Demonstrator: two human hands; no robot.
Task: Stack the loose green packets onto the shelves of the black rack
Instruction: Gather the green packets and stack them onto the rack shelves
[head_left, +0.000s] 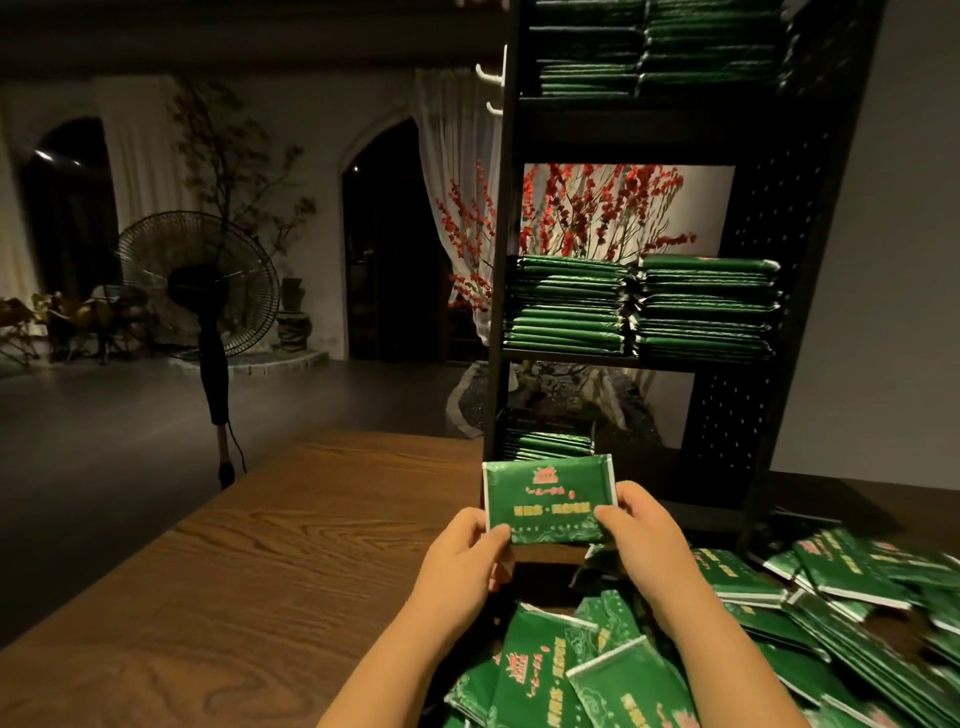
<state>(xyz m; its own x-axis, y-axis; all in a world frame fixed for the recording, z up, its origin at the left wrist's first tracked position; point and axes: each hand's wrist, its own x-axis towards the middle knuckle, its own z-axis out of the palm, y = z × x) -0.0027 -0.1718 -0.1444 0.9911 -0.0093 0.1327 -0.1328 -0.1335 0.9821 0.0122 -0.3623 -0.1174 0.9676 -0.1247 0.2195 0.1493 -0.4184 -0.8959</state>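
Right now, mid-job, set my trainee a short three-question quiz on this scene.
1. True or false: both hands hold the flat green foil packet with red and yellow print.
2. On the tall black metal rack, which shelf holds the shortest stack? A) top B) middle C) bottom
3. Where do the loose green packets lie in relation to the hands?

Key
1. True: the left hand and right hand grip its lower corners.
2. C: the bottom-shelf stack is low and single; the middle shelf carries two tall stacks.
3. Heaped on the brown wooden table, below and to the right of the hands.
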